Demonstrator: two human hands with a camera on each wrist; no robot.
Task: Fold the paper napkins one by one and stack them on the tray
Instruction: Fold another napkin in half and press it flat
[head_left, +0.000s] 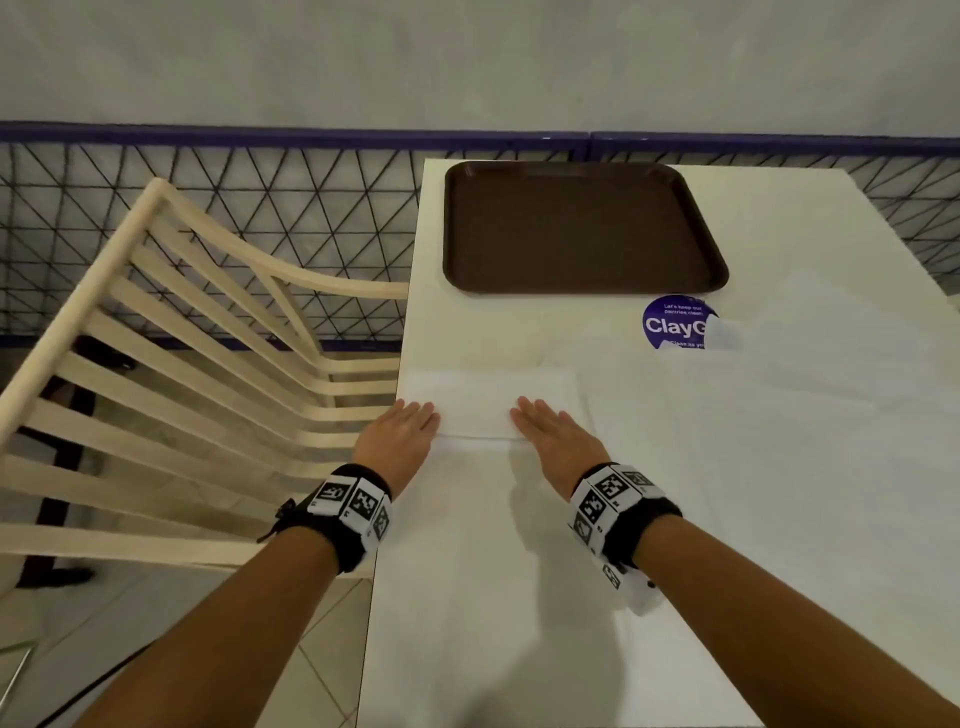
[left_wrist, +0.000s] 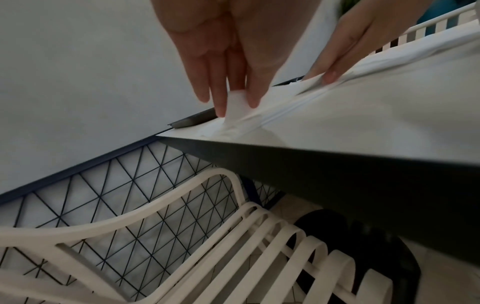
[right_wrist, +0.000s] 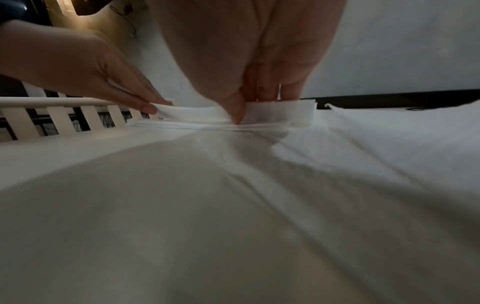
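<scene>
Thin white napkin (head_left: 483, 410) on table, left hand (head_left: 400, 434) and right hand (head_left: 556, 436) pinching its lifted near edge, brown rounded tray (head_left: 582, 228) beyond.

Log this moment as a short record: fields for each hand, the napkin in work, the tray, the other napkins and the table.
left hand: holds the napkin's left end, an edge lifted between its fingers
right hand: pinches the napkin's right part, thumb under a lifted edge
napkin: white, on the table, partly folded
tray: brown, holds no napkins
other napkins: spread flat, right of the hands
table: white
</scene>
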